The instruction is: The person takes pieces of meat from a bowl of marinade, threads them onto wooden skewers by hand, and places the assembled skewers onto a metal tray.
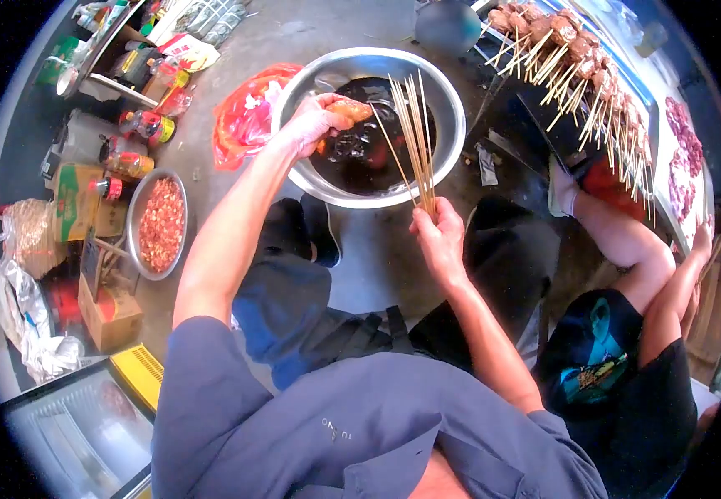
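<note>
My left hand [315, 126] is closed on an orange-brown piece of meat [350, 110] above the far left part of a large metal basin [459, 125]. Dark liquid [360, 162] fills the bottom of the basin, with some pieces partly sunk in it. At the basin's near rim, my right hand [439, 231] grips a bundle of wooden skewers [419, 145], their tips pointing away from me. One skewer leans left from the bundle, its tip at the meat; whether it has pierced it I cannot tell.
Loaded meat skewers [581, 62] line a tray at the right, near raw red meat [685, 150]. A co-worker's leg [627, 224] and arm [668, 308] are close on my right. Left stand a bowl of reddish chopped pieces [161, 224], bottles [148, 126] and a red plastic bag [240, 112].
</note>
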Demonstrator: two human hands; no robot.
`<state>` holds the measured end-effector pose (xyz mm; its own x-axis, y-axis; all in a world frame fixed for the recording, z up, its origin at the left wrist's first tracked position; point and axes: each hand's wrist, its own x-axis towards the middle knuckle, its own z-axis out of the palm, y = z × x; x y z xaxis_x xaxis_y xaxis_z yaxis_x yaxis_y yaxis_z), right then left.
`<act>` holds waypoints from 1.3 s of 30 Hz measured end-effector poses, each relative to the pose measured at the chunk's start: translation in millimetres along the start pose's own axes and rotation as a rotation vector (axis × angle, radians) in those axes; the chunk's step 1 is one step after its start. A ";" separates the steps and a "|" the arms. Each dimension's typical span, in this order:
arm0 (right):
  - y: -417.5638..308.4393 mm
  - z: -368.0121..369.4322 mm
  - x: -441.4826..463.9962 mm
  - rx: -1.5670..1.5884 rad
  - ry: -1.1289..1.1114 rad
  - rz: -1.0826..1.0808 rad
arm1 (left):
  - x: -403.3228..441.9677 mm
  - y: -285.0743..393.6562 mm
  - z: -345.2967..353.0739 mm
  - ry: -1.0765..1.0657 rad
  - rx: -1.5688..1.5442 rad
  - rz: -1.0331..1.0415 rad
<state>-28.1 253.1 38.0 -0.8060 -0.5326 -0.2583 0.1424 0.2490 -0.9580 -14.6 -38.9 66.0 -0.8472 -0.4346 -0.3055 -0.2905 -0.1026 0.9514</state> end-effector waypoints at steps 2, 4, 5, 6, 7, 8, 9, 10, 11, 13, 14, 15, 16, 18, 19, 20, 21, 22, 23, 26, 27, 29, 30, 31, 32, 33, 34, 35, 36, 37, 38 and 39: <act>3.8 -0.4 0.4 0.003 -0.001 -0.005 | -2.8 1.9 0.8 -0.063 -0.021 0.030; 4.1 0.2 -0.4 0.016 -0.028 0.014 | 0.3 1.4 -0.8 -0.106 -0.059 0.058; 3.4 0.7 -0.7 0.016 -0.028 0.014 | 2.4 1.2 -0.9 -0.130 -0.151 0.033; 2.3 1.1 -1.0 0.026 -0.033 0.003 | 4.0 0.5 -1.1 -0.154 -0.243 0.007; 1.6 1.5 -1.0 0.037 -0.037 -0.007 | 5.1 -0.2 -1.8 -0.166 -0.262 0.041; 2.1 1.7 -0.8 0.037 -0.038 -0.007 | 5.8 -1.4 -1.7 -0.166 -0.262 0.041; 3.2 1.3 -0.5 0.035 -0.045 -0.008 | 4.8 -0.8 0.5 -0.126 -0.410 0.021; 3.8 1.2 -0.3 0.032 -0.052 -0.009 | 3.9 0.2 2.2 -0.086 -0.558 0.000; 3.0 1.8 -0.6 0.032 -0.054 -0.008 | 4.0 0.3 6.6 -0.043 -0.613 0.020; -0.2 3.0 -2.1 0.067 -0.056 -0.019 | 9.5 -3.1 5.1 -0.127 -0.668 0.045; -1.6 2.8 -2.6 0.066 -0.057 -0.017 | 11.6 -5.2 4.4 -0.214 -0.722 0.070; -3.0 2.3 -3.1 0.056 -0.058 -0.007 | 11.5 -5.9 4.5 -0.222 -0.755 0.062; -3.6 2.0 -3.5 0.045 -0.057 0.004 | 12.0 -6.0 4.8 -0.223 -0.755 0.061; -3.6 1.5 -3.3 0.056 -0.049 0.004 | 15.7 -5.7 6.5 -0.175 -0.751 0.022; -3.2 1.2 -3.3 0.066 -0.044 0.002 | 17.3 -6.3 7.5 -0.178 -0.751 0.020; -1.7 0.9 -3.1 0.066 -0.042 0.005 | 18.8 -7.2 8.9 -0.181 -0.715 0.030; 0.5 1.0 -2.4 0.043 -0.041 0.000 | 19.2 -6.5 10.9 -0.183 -0.679 0.041; 1.8 0.8 -1.9 0.020 -0.040 -0.005 | 19.2 -5.7 12.7 -0.185 -0.642 0.052; 2.0 0.5 -1.8 0.019 -0.039 -0.004 | 19.8 -4.3 13.7 -0.172 -0.717 0.048; 0.8 0.2 -1.7 0.015 -0.043 0.000 | 23.6 -3.9 13.4 -0.194 -0.708 0.079; 0.0 0.2 -1.9 0.027 -0.049 0.002 | 26.3 -4.8 12.5 -0.193 -0.708 0.079; -2.2 -0.1 -2.6 0.040 -0.057 0.007 | 29.9 -8.1 11.3 -0.218 -0.687 0.096; -3.7 -0.8 -3.0 0.033 -0.060 0.006 | 28.9 -7.1 11.9 -0.215 -0.687 0.095; -4.4 -0.8 -3.1 0.025 -0.062 0.004 | 28.5 -5.3 12.0 -0.203 -0.678 0.112; -4.0 -0.6 -2.8 0.026 -0.062 0.005 | 28.3 -3.3 12.5 -0.193 -0.669 0.130; -3.4 -0.6 -2.2 0.033 -0.055 0.003 | 27.4 -2.4 13.9 -0.183 -0.672 0.128; -3.1 -0.8 -1.9 0.040 -0.046 0.001 | 26.5 -1.1 14.6 -0.184 -0.672 0.127; -3.6 -1.0 -2.4 0.041 -0.044 0.002 | 25.7 0.1 15.4 -0.192 -0.687 0.132; -4.9 -1.1 -2.6 0.043 -0.036 -0.003 | 25.3 1.5 16.3 -0.200 -0.702 0.138; -5.5 -1.4 -2.5 0.046 -0.028 -0.008 | 25.3 2.9 17.7 -0.202 -0.702 0.137; -4.8 -1.9 -2.3 0.046 -0.026 -0.008 | 25.1 4.0 19.3 -0.179 -0.738 0.135; -3.6 -2.5 -1.9 0.047 -0.024 -0.009 | 25.7 3.8 20.3 -0.155 -0.773 0.134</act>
<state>-28.5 255.2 42.3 -0.7938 -0.5537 -0.2516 0.1621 0.2062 -0.9650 -46.5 -32.2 60.9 -0.9219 -0.3633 -0.1346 0.1606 -0.6744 0.7207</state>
